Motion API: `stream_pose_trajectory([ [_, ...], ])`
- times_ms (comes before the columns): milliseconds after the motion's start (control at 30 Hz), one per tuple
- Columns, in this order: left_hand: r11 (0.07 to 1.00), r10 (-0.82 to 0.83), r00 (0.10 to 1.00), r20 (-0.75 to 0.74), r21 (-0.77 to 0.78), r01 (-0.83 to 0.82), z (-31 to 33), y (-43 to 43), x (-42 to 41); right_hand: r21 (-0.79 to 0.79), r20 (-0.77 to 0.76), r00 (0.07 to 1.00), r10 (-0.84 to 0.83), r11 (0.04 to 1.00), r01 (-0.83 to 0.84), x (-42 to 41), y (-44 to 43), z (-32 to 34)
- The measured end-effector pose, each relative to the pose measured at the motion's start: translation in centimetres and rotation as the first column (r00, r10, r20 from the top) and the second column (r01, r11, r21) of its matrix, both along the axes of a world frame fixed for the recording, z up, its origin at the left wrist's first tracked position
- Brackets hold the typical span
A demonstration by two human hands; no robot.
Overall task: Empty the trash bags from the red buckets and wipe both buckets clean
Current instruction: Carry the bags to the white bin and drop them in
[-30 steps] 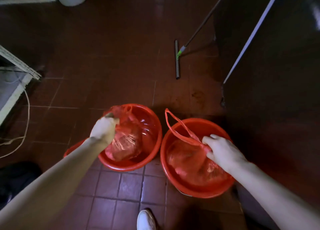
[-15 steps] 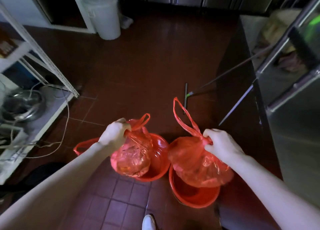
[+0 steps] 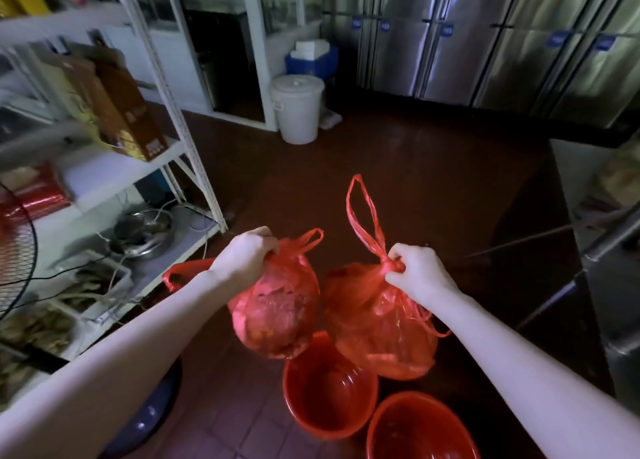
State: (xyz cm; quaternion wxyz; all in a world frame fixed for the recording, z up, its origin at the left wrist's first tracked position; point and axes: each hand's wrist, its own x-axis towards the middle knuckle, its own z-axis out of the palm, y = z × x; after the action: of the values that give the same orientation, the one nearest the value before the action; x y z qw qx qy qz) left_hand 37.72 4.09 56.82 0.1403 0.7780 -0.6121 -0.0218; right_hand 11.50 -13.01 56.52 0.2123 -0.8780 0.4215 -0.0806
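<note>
The floor (image 3: 242,427) nearest the camera was made of small square brick-red tiles with pale grout, dim and faintly glossy. Two red buckets stood on it side by side, almost touching. The left bucket (image 3: 313,420) was round, smooth plastic with faint ribs on its shiny inner wall. The right bucket (image 3: 420,395) sat closer to the camera and was cut off by the bottom edge.

Both trash bags hung above the buckets, lifted clear of them. The left hand (image 3: 247,254) was clenched around the gathered neck of the left bag (image 3: 277,316), a thin translucent red film stretched into a tight ball around a mottled brownish load. The right hand (image 3: 420,273) was curled around the twisted neck of the right bag (image 3: 374,330), which was looser and more crumpled. One long handle loop stood up above the fist, and thin strips trailed past the wrist. The bags hung just beside each other, but it was unclear whether they touched.

To the left, a white metal shelf rack (image 3: 194,153) held a steel bowl (image 3: 145,233), cables and a brown carton (image 3: 128,112). A fan grille (image 3: 14,250) showed at the left edge.

Farther off the floor ran darker and smoother. A white lidded tub (image 3: 298,112) stood there, with a blue box (image 3: 311,62) behind it. A row of brushed stainless-steel cabinet doors (image 3: 502,43) lined the far wall.
</note>
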Motion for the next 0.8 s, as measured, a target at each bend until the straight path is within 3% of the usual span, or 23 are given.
stream_pose_trajectory([
  [267, 1.000, 0.001, 1.000, 0.013, -0.029, 0.000, 0.2, -2.8, 9.0, 0.016, 0.033, 0.999, 0.009, 1.000, -0.010, 10.7, -2.2, 1.3],
  [633, 0.978, -0.196, 0.980, -0.028, 0.067, 0.197, -1.5, -10.7, 27.3, 0.008, -0.064, 0.988, -0.138, 0.990, 0.139, 28.1, -7.5, 0.4],
  [800, 0.975, -0.220, 0.975, -0.018, 0.023, 0.221, -0.8, -16.7, 35.6, 0.027, -0.059, 0.979, -0.195, 0.980, 0.197, 35.3, -11.5, 0.9],
])
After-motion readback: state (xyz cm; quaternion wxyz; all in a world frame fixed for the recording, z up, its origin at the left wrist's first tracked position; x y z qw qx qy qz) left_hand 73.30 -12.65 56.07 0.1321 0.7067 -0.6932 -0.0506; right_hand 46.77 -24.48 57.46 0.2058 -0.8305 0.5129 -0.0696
